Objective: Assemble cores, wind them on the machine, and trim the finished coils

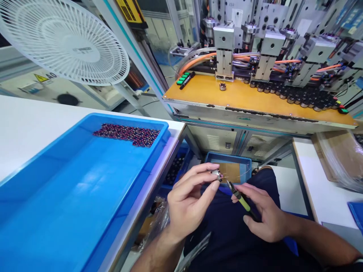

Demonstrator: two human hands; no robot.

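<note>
Between the thumb and fingers of my left hand (193, 196) is a small round metal motor part (217, 173), with thin copper wires sticking out of its right side. My right hand (262, 211) is wrapped round a pair of pliers or cutters (242, 202) with green and black handles. The tool's pointed tip is just below and right of the wires; whether it touches them I cannot tell. Both hands are above my lap.
A large blue tray (113, 204) on the left white table holds rows of small dark parts (127, 134). Ahead, a machine stands over an orange bench (195, 92) bearing several dark cylindrical parts (297, 94). A white fan (70, 45) stands at upper left. Below is a blue bin (246, 158).
</note>
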